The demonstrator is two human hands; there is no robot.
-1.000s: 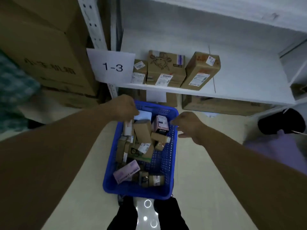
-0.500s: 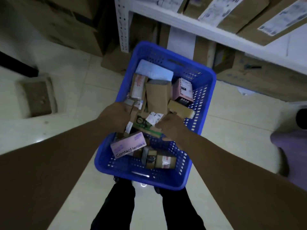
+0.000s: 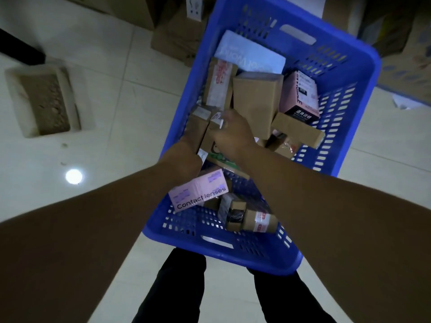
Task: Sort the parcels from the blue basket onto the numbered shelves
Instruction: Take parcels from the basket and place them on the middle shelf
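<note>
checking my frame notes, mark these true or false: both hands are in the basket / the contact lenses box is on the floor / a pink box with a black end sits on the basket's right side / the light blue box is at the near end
1. The left hand and right hand both reach into the basket. True.
2. The contact lenses box lies on the floor. False: it lies inside the basket, towards its near end.
3. A pink box with a black end sits on the basket's right side. True.
4. The light blue box is at the near end. False: it lies at the far end of the basket.
</note>
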